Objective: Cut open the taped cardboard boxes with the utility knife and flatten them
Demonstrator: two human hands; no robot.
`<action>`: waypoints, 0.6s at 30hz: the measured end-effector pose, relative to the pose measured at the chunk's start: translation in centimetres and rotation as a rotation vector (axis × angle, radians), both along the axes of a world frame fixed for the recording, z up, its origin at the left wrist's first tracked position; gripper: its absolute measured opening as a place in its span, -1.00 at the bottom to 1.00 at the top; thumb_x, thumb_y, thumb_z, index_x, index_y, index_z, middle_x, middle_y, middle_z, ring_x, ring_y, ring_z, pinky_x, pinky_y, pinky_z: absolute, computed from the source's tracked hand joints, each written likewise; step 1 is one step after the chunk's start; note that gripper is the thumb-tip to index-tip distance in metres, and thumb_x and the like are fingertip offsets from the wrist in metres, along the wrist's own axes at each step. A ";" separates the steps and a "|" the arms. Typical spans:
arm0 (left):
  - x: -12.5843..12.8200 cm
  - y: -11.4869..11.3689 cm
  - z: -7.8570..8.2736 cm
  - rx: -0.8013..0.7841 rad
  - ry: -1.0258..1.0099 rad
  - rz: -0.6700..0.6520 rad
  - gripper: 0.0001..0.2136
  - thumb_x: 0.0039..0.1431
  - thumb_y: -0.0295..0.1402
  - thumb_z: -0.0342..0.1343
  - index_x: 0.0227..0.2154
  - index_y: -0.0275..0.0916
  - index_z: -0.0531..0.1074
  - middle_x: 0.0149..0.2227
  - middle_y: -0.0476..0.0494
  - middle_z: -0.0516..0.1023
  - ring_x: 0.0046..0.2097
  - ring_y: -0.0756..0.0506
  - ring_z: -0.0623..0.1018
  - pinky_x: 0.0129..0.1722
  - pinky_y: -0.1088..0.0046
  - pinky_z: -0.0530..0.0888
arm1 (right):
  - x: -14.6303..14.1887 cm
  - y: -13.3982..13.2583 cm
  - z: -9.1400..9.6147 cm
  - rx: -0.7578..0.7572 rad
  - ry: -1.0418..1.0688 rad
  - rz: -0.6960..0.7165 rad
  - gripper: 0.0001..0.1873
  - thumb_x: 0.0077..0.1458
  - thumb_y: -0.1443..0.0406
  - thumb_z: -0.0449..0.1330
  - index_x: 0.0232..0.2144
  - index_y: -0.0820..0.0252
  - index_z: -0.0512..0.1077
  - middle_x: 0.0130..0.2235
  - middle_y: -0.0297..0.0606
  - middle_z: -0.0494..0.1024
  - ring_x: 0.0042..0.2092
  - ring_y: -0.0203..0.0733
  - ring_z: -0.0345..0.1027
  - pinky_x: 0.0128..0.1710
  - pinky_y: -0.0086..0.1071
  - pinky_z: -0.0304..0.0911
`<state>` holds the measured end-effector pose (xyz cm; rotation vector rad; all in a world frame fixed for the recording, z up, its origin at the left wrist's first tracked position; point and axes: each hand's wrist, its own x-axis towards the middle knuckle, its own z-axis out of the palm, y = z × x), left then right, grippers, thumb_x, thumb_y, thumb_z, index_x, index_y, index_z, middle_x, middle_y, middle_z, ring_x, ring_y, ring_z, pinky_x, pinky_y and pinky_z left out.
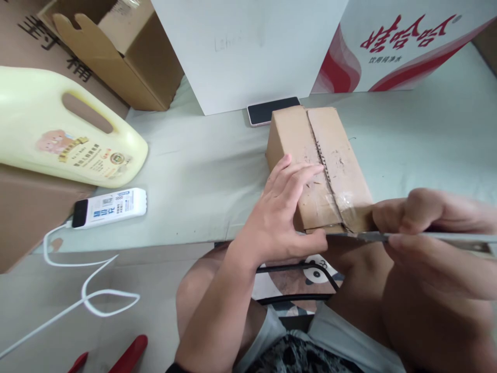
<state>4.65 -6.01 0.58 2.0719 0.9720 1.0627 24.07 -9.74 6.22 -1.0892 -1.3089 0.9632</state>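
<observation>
A small cardboard box (330, 150) sits at the near edge of the table, its top flaps meeting along a seam with clear tape at the near end. My left hand (279, 212) grips the box's near left corner, fingers over the top and thumb against the near side. In my right hand (430, 233), closed fingers hold a slim utility knife (438, 237), much of it hidden by the hand. Its narrow metal tip reaches the box's near edge, close to the end of the seam. Whether the tip is in the cardboard I cannot tell.
Behind the box lies a phone (272, 110), before a white carton (256, 52) and a red-and-white carton (404, 46). To the left are a yellow jug (70, 129), a white power bank (112, 208) with a cable (93, 295), and an open brown box (151, 67).
</observation>
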 end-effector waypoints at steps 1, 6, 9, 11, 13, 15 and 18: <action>0.1 -0.1 0.1 -0.006 0.005 0.002 -0.22 0.01 -0.16 0.28 0.30 -0.11 0.13 0.32 -0.25 0.31 0.48 -0.38 0.09 0.50 -0.10 -0.05 | 0.1 0.5 0.0 0.000 0.040 0.026 -0.74 -0.11 0.48 0.25 -0.61 0.09 0.27 -0.68 -0.47 0.16 -0.66 -0.33 -0.02 -0.69 -0.34 -0.06; 0.5 -0.9 1.0 -0.110 0.070 0.062 -0.17 0.03 -0.14 0.32 0.35 0.02 0.06 0.51 -0.22 -0.12 0.52 -0.48 -0.20 0.42 -0.29 0.06 | -0.2 1.6 0.0 0.039 0.183 -0.052 -0.83 0.00 0.42 0.30 -0.44 0.08 0.38 -0.67 -0.50 0.19 -0.67 -0.35 -0.09 -0.73 -0.38 -0.19; 0.7 -1.5 1.6 -0.174 0.085 0.088 -0.14 0.05 -0.14 0.33 0.37 0.12 0.03 0.54 -0.12 -0.33 0.51 -0.55 -0.28 0.36 -0.36 0.15 | -0.3 1.5 0.2 0.018 0.225 0.000 -0.77 0.00 0.39 0.38 -0.45 0.06 0.38 -0.67 -0.53 0.14 -0.68 -0.36 -0.14 -0.77 -0.39 -0.24; 0.7 -1.7 1.8 -0.187 0.083 0.094 -0.12 0.05 -0.15 0.35 0.38 0.13 0.03 0.55 -0.11 -0.32 0.51 -0.58 -0.27 0.34 -0.36 0.20 | -0.3 1.4 0.3 0.010 0.248 0.033 -0.75 -0.01 0.37 0.41 -0.46 0.06 0.38 -0.68 -0.53 0.13 -0.69 -0.37 -0.14 -0.79 -0.40 -0.25; 0.7 -1.7 1.8 -0.181 0.077 0.104 -0.12 0.04 -0.17 0.37 0.38 0.12 0.04 0.54 -0.13 -0.27 0.51 -0.58 -0.24 0.33 -0.34 0.24 | -0.2 1.2 0.3 -0.004 0.256 0.059 -0.77 0.02 0.34 0.39 -0.45 0.05 0.37 -0.66 -0.51 0.12 -0.69 -0.37 -0.13 -0.80 -0.41 -0.24; 0.8 -1.6 1.6 -0.178 0.063 0.135 -0.14 0.04 -0.20 0.37 0.36 0.09 0.06 0.54 -0.17 -0.21 0.51 -0.57 -0.19 0.32 -0.30 0.28 | -0.3 0.9 0.2 -0.025 0.257 0.095 -0.80 0.08 0.34 0.35 -0.43 0.04 0.37 -0.64 -0.50 0.13 -0.67 -0.35 -0.11 -0.79 -0.42 -0.23; 1.0 -1.4 1.4 -0.159 0.021 0.174 -0.17 0.03 -0.23 0.37 0.33 0.02 0.09 0.51 -0.27 -0.11 0.51 -0.51 -0.06 0.33 -0.20 0.31 | -0.6 0.6 0.0 -0.036 0.278 0.132 -0.82 0.13 0.35 0.30 -0.39 0.03 0.35 -0.62 -0.48 0.19 -0.66 -0.36 -0.13 -0.77 -0.43 -0.21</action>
